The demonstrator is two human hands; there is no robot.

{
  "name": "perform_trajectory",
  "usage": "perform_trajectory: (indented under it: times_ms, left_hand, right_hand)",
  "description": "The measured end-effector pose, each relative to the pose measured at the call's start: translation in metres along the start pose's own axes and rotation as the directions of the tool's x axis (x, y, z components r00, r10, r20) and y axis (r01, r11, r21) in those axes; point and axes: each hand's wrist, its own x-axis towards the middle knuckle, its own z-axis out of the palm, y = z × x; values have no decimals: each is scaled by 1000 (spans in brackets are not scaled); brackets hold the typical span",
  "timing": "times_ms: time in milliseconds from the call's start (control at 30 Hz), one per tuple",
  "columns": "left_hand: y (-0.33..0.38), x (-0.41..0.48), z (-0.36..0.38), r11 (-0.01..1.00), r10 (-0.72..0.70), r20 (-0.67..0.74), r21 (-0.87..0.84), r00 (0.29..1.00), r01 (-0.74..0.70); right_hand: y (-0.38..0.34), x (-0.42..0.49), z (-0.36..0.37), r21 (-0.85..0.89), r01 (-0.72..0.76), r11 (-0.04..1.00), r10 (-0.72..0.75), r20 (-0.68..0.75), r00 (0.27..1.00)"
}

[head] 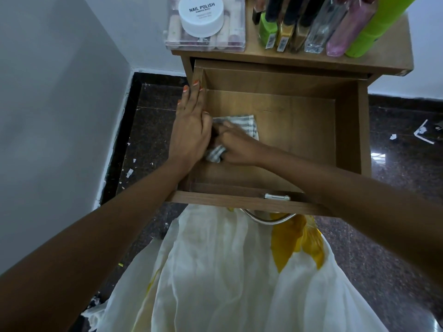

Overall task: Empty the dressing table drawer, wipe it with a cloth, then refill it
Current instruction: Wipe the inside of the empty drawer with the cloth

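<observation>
Two forearms (96, 236) reach into one open drawer (347, 130). The left hand (191, 125) lies flat, fingers straight, along its left wall. The right hand (236, 146) clutches one striped cloth (244, 124) on the drawer floor.

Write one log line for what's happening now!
step: wiping | drawer: open, only cloth inside | cloth: striped, gripped by right hand | left hand: flat on drawer's left wall

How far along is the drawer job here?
Emptying looks done: the drawer holds only the cloth. Wiping is in hand: the right hand grips the cloth on the drawer floor, the left hand rests on its left wall. Refilling is left; bottles stand on the table top.
</observation>
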Motion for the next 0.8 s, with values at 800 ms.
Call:
perform_trajectory:
  times_ms: [800]
  left_hand:
    - [-4, 1, 2, 998, 25, -10, 50, 1000, -24]
  right_hand:
    - [14, -61, -4, 106, 33, 994, -61, 267, 962]
